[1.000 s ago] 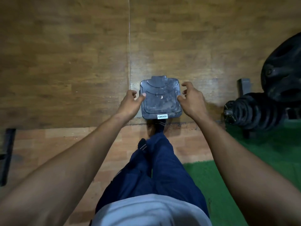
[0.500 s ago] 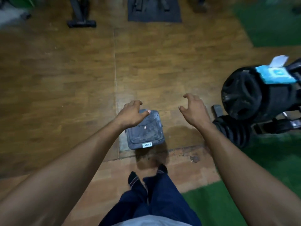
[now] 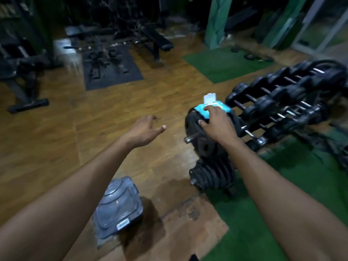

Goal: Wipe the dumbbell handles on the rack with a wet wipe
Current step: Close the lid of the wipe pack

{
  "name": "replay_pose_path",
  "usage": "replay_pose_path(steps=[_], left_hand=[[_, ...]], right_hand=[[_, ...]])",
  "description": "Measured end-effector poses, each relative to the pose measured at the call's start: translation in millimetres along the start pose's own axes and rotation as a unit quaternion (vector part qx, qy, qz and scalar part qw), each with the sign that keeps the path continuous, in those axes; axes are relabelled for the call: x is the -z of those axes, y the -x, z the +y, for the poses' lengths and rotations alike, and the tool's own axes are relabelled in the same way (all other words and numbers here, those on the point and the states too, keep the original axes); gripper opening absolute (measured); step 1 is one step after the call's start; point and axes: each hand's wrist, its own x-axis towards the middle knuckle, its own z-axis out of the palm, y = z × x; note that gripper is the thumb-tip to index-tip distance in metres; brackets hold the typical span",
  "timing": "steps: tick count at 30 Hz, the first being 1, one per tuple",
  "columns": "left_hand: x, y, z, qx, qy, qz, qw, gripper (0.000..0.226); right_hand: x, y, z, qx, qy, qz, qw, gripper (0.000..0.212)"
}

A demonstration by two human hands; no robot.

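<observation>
A blue wet wipe pack [image 3: 203,110] with its white lid flipped up lies on top of a stack of black weight plates [image 3: 195,129]. My right hand [image 3: 216,123] rests over the pack, fingers at its opening; whether they pinch a wipe is hidden. My left hand [image 3: 145,130] hovers over the wooden floor with fingers spread, holding nothing. The dumbbell rack [image 3: 286,102] stands to the right, with rows of black dumbbells and metal handles.
A clear plastic lidded box [image 3: 117,206] sits on the floor near my feet. Smaller plates [image 3: 212,176] hang low on the plate stand. Green turf [image 3: 263,213] lies to the right. Benches and machines [image 3: 120,44] fill the back.
Both hands have left the plastic box. My view has lifted toward the rack. My right hand has moved onto the wipe pack, and my left hand has risen over the floor.
</observation>
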Motion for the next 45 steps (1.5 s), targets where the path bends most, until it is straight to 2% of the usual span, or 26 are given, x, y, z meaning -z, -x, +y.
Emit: replay_pose_path(steps=[6,12,20,26,30,34,39,42,45], left_hand=[[-41,-45,88,-0.024,0.023,0.005,0.999,0.067],[-75,-92,122,-0.022,0.029,-0.014,0.999,0.066],[-105,-205,130,-0.019,0.032,-0.023,0.999,0.065],[-128,-298,130,0.002,0.08,-0.049,0.996,0.059],[-145,-349,128,0.032,0.112,-0.056,0.992,0.064],[-160,-386,130,0.05,0.126,-0.065,0.989,0.071],[-174,-415,131,0.067,0.187,-0.046,0.979,0.065],[-182,-420,138,0.056,0.195,-0.026,0.979,0.054],[-192,-417,145,0.034,0.155,-0.011,0.987,0.044]], right_hand=[[40,-18,94,-0.026,0.005,0.014,1.0,0.051],[52,-49,157,-0.048,0.001,0.004,0.999,0.051],[23,-128,207,-0.055,-0.003,-0.025,0.998,0.051],[-17,-179,232,-0.055,-0.007,-0.101,0.993,0.056],[-43,-203,250,-0.068,-0.007,-0.154,0.986,0.061],[-63,-225,265,-0.075,-0.025,-0.201,0.976,0.06],[-79,-256,273,-0.065,-0.041,-0.226,0.971,0.059],[-90,-276,277,-0.06,-0.046,-0.244,0.967,0.053],[-99,-294,283,-0.095,-0.043,-0.263,0.959,0.037]])
